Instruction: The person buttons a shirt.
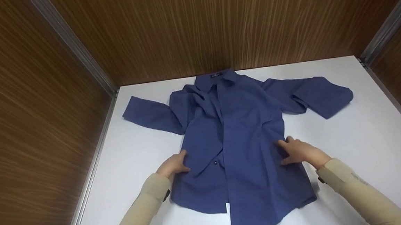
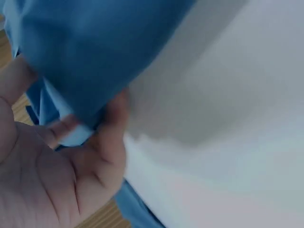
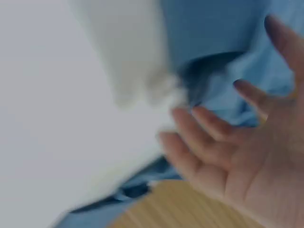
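A dark blue button-up shirt (image 1: 243,134) lies front up on a white table, its collar at the far side and its sleeves out to both sides. My left hand (image 1: 173,164) is at the shirt's left side edge, thumb and fingers spread apart. In the left wrist view, the shirt's cloth (image 2: 95,52) partly hides the fingertips of that hand (image 2: 61,175). On the opposite side edge, my right hand (image 1: 300,151) reaches over the cloth with spread fingers. The right wrist view shows the right hand (image 3: 247,147) beside the cloth, nothing gripped.
The white tabletop (image 1: 355,144) extends around the shirt. A wood-grain panel (image 1: 202,29) stands behind it, with another panel (image 1: 23,120) at the left and one at the right. Metal strips (image 1: 74,43) run along the corners.
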The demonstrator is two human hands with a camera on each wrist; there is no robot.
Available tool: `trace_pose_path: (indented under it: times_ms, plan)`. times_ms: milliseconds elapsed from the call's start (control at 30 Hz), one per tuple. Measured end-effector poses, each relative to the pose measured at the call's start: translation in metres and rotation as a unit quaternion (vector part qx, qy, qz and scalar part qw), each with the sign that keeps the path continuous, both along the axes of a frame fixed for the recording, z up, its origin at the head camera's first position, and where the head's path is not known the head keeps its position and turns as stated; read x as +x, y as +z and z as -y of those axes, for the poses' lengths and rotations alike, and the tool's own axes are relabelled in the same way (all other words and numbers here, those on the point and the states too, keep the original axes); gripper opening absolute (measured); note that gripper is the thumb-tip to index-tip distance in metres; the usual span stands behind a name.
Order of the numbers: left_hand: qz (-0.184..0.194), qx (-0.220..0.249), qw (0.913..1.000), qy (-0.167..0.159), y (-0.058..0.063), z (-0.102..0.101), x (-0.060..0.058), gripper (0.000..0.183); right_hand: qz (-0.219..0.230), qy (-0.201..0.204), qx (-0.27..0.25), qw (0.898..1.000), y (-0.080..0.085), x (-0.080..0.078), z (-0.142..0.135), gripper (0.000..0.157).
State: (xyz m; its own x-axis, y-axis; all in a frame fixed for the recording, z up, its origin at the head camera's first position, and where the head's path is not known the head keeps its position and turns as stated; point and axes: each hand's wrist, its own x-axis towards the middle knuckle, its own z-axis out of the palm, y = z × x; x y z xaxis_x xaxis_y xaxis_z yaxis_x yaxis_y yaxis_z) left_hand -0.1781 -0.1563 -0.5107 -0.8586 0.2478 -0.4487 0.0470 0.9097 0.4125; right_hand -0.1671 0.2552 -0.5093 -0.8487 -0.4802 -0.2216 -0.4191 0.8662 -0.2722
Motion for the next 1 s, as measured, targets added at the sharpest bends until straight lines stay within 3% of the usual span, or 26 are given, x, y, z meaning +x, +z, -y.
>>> trace_pose_path:
  times_ms: [133,333,533,733,800,867,1000]
  plan:
    - [0.000,-0.020,0.9997,-0.017,-0.005,0.000,-0.006,0.068,0.043,0.022,-0.006,0.999,-0.013,-0.001,0.005,0.079]
    - [-0.021,-0.042,0.9988,-0.012,-0.008,0.004,-0.015,0.072,0.025,0.038,0.012,0.999,-0.020,0.005,0.024,0.086]
    - [-0.036,-0.062,0.9971,-0.024,-0.008,0.003,-0.010,0.064,0.018,0.044,0.035,0.998,-0.021,0.016,0.036,0.086]
    - [-0.058,-0.097,0.9918,-0.060,-0.001,-0.003,-0.007,0.048,0.060,0.046,0.042,0.996,-0.011,0.016,0.035,0.082]
    - [-0.059,-0.119,0.9890,-0.065,0.004,-0.004,-0.009,0.047,0.045,0.045,0.041,0.997,-0.005,0.011,0.031,0.076]
    - [-0.071,-0.141,0.9853,-0.064,0.009,-0.005,-0.013,0.051,-0.002,0.045,0.040,0.998,0.001,0.003,0.026,0.072]
    - [-0.129,-0.160,0.9761,-0.069,0.015,-0.011,-0.022,0.073,-0.104,0.061,0.032,0.992,0.008,-0.016,0.025,0.081]
